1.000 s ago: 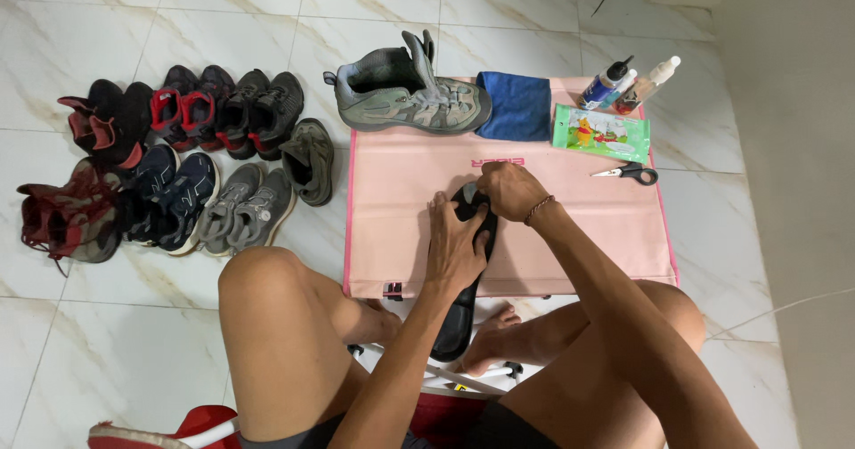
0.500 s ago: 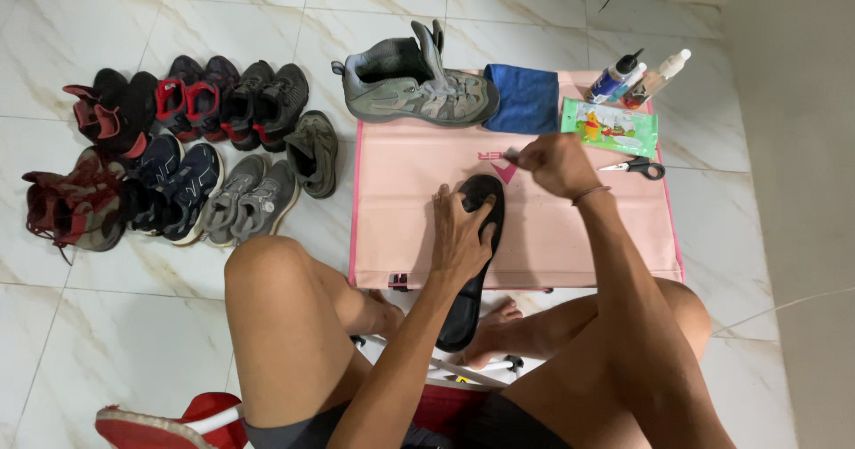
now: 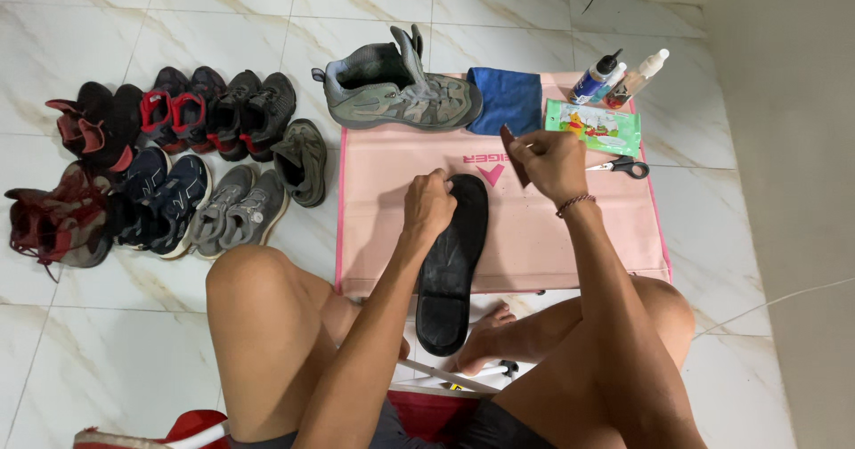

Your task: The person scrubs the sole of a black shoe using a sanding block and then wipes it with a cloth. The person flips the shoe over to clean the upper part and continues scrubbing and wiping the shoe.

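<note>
A black shoe insole [image 3: 451, 266] lies lengthwise over the near edge of a pink mat [image 3: 552, 235]. My left hand [image 3: 428, 205] grips the insole's far end. My right hand [image 3: 554, 160] is raised over the mat's far right and pinches a small dark brown flat piece [image 3: 514, 155]. A grey-green high-top shoe [image 3: 396, 93] lies on its side at the mat's far edge, beyond both hands.
On the mat's far edge lie a folded blue cloth [image 3: 507, 100], a green wipes pack [image 3: 593, 126], scissors [image 3: 623, 167] and two small bottles [image 3: 614, 77]. Several pairs of shoes [image 3: 169, 168] are on the tiled floor at left. My bent legs frame the near side.
My right hand has moved off the insole toward the far right and lifted with the small brown piece. My left hand has stayed on the insole's end.
</note>
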